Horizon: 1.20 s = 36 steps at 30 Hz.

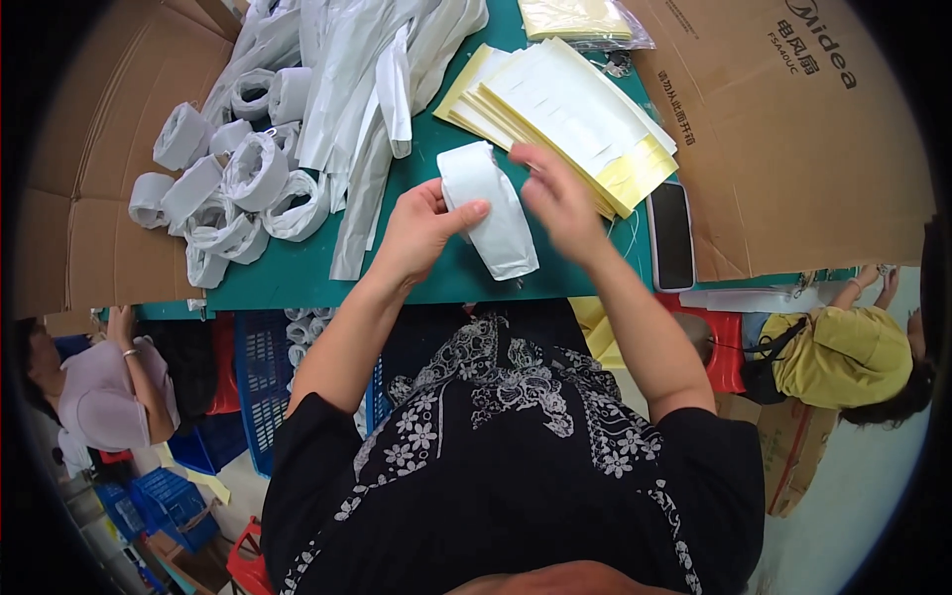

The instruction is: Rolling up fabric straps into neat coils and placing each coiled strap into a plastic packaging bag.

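My left hand (pixel 421 228) grips a white wrapped ring-shaped bundle (pixel 501 223), its thumb across the front and its fingers behind. The bundle is flattened into a long oval and tilts over the green table edge. Just right of its upper end is my right hand (pixel 560 203), slightly blurred, with index finger and thumb apart and nothing visible in it. Beyond that hand lies a stack of white label sheets with yellow backing (pixel 585 109). Similar white wrapped rings (pixel 256 171) are piled at the left.
Long white wrapped strips (pixel 342 99) cover the far left of the green table (pixel 288 278). A phone (pixel 671 238) rests beside the sheets. Cardboard (pixel 793 149) flanks both sides. Below the table stands a blue crate (pixel 263 387). Two other people sit at left and right.
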{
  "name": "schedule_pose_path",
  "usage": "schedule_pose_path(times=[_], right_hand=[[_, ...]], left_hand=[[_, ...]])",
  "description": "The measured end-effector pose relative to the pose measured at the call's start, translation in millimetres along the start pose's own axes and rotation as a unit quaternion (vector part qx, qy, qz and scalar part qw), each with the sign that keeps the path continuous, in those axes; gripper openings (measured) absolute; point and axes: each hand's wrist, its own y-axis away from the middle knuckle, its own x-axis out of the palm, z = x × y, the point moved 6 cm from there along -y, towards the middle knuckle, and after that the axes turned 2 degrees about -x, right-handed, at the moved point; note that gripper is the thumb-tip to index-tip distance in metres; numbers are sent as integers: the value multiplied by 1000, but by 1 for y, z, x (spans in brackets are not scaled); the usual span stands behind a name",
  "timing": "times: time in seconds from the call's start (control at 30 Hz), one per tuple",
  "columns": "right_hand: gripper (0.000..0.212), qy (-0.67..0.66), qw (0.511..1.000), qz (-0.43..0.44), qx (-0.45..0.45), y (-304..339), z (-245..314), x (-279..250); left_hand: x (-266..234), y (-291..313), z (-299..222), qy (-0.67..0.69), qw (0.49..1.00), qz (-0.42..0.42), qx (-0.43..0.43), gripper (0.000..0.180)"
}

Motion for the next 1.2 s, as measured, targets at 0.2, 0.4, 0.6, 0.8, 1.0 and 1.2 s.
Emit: schedule_pose_path(times=[0.2, 0.4, 0.6, 0.8, 1.0, 1.2], right_hand=[[45, 239, 968, -45, -64, 35, 12, 21], [33, 210, 967, -66, -125, 49, 20, -4], [43, 16, 976, -218, 21, 82, 24, -88], [40, -354, 866, -351, 39, 44, -17, -178], [30, -383, 836, -390, 46, 32, -101, -184], [29, -371, 848, -380, 5, 32, -110, -182]], left_hand=[[33, -6, 12, 239, 971, 8, 13, 35], [60, -11, 10, 317, 946, 61, 15, 34], [75, -57, -36, -113, 981, 65, 141, 32], [152, -173, -11, -524, 815, 88, 230, 22], [172, -197, 17, -686, 718, 40, 113, 23], [166, -198, 20, -626, 757, 39, 184, 21]])
